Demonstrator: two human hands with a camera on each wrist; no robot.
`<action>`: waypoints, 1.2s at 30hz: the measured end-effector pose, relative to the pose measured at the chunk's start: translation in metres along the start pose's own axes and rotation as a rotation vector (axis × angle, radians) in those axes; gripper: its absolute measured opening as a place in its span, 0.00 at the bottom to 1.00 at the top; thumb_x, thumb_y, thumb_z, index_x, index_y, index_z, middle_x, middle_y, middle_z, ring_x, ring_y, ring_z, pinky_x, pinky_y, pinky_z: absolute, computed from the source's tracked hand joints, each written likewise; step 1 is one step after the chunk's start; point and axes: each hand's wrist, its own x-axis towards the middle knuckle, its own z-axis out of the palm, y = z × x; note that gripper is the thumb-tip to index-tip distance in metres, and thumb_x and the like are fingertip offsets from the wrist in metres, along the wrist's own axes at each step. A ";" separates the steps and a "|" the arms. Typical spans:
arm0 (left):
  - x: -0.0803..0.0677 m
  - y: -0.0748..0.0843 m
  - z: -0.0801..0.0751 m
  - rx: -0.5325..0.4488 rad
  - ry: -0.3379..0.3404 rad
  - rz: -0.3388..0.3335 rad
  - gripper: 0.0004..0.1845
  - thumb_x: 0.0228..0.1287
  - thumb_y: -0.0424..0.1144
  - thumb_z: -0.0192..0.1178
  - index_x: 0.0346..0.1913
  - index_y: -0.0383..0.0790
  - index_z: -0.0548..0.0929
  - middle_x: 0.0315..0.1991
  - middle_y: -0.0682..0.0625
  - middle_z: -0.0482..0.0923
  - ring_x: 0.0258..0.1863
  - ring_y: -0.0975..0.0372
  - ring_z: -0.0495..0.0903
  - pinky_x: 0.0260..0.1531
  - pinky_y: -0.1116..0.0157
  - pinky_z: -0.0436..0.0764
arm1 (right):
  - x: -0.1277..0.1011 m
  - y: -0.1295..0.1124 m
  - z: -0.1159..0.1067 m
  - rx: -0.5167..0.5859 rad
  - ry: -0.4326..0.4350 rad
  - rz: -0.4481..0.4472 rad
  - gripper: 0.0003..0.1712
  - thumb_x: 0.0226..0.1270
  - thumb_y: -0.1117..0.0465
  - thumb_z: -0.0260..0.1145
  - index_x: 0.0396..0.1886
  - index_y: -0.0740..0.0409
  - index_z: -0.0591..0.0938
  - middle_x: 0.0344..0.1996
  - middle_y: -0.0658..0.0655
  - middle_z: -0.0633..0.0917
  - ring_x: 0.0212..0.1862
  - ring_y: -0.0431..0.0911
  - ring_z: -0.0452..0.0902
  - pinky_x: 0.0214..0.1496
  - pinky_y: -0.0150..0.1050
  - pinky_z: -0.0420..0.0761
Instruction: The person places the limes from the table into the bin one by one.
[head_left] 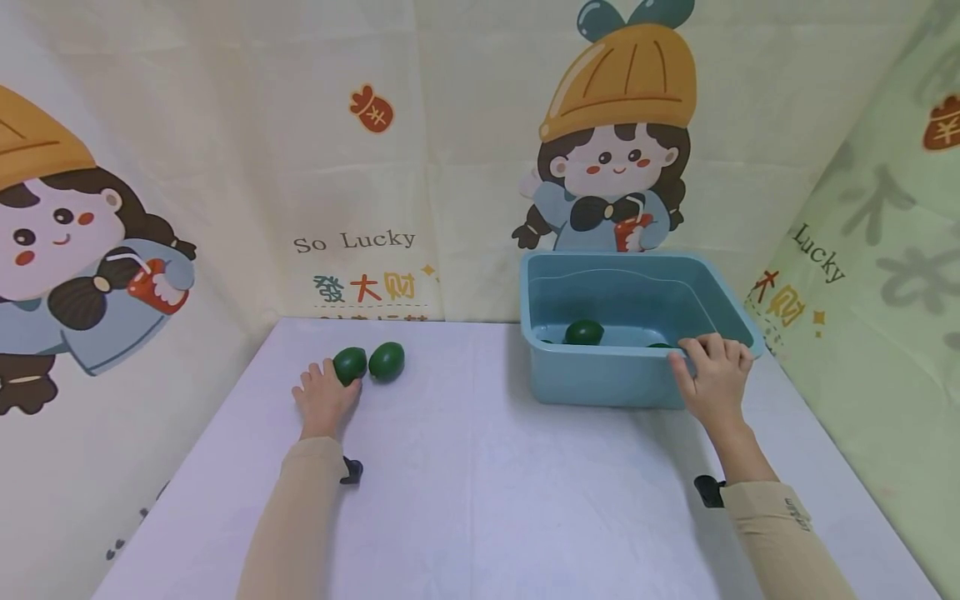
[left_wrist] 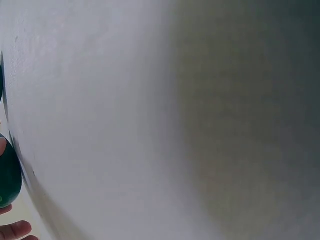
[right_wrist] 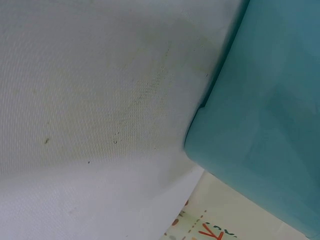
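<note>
Hands apart on a white table: left hand stretched forward, fingers curled round one dark green avocado, a second avocado touching it on the right; right hand hooked over the near rim of a blue plastic tub, fingers curled on the edge. Beige sleeves on both arms. Cartoon-print curtains behind and beside the table. Two avocados on the table; at least two more in the tub.
</note>
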 end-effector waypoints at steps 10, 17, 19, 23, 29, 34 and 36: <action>-0.002 -0.001 0.001 -0.034 0.008 -0.016 0.38 0.59 0.53 0.53 0.61 0.26 0.57 0.53 0.28 0.58 0.52 0.38 0.58 0.50 0.40 0.58 | 0.000 0.000 -0.001 0.009 -0.007 0.003 0.33 0.68 0.39 0.44 0.32 0.65 0.77 0.31 0.67 0.70 0.35 0.61 0.58 0.42 0.59 0.50; -0.002 -0.002 0.003 -0.045 0.034 -0.021 0.36 0.59 0.52 0.55 0.59 0.26 0.60 0.49 0.30 0.60 0.49 0.41 0.60 0.47 0.42 0.60 | 0.000 0.000 -0.001 0.009 -0.006 0.001 0.33 0.68 0.39 0.44 0.31 0.65 0.77 0.31 0.67 0.70 0.34 0.61 0.58 0.42 0.59 0.50; -0.003 -0.001 0.003 -0.055 0.043 -0.023 0.35 0.59 0.52 0.55 0.58 0.26 0.61 0.48 0.30 0.61 0.48 0.41 0.60 0.47 0.43 0.61 | 0.000 0.000 -0.001 0.011 -0.004 0.000 0.33 0.68 0.39 0.44 0.32 0.65 0.77 0.31 0.67 0.71 0.34 0.61 0.58 0.42 0.59 0.50; -0.004 -0.001 0.002 -0.078 0.056 -0.032 0.35 0.58 0.51 0.56 0.57 0.25 0.62 0.47 0.31 0.61 0.46 0.42 0.60 0.46 0.43 0.61 | 0.001 0.000 -0.001 0.010 -0.005 -0.002 0.33 0.68 0.39 0.44 0.32 0.65 0.77 0.31 0.67 0.71 0.35 0.61 0.58 0.42 0.59 0.50; -0.005 -0.004 0.000 -0.102 0.075 -0.045 0.35 0.58 0.51 0.55 0.56 0.24 0.62 0.47 0.31 0.61 0.47 0.42 0.61 0.46 0.43 0.60 | 0.001 0.000 -0.001 0.004 -0.004 -0.005 0.33 0.68 0.39 0.44 0.32 0.65 0.77 0.32 0.67 0.70 0.34 0.61 0.58 0.42 0.59 0.50; -0.005 -0.006 -0.002 -0.101 0.075 -0.047 0.35 0.59 0.51 0.55 0.57 0.23 0.62 0.48 0.31 0.61 0.48 0.42 0.60 0.47 0.43 0.60 | 0.001 0.000 -0.001 0.003 -0.004 -0.006 0.33 0.68 0.39 0.43 0.32 0.65 0.77 0.31 0.67 0.70 0.34 0.61 0.57 0.42 0.59 0.50; -0.005 -0.005 -0.003 -0.102 0.078 -0.046 0.35 0.58 0.51 0.55 0.57 0.23 0.62 0.47 0.31 0.61 0.48 0.42 0.60 0.46 0.44 0.60 | 0.001 -0.001 -0.001 0.002 -0.005 -0.005 0.33 0.68 0.39 0.43 0.32 0.65 0.77 0.31 0.67 0.70 0.34 0.61 0.57 0.42 0.59 0.50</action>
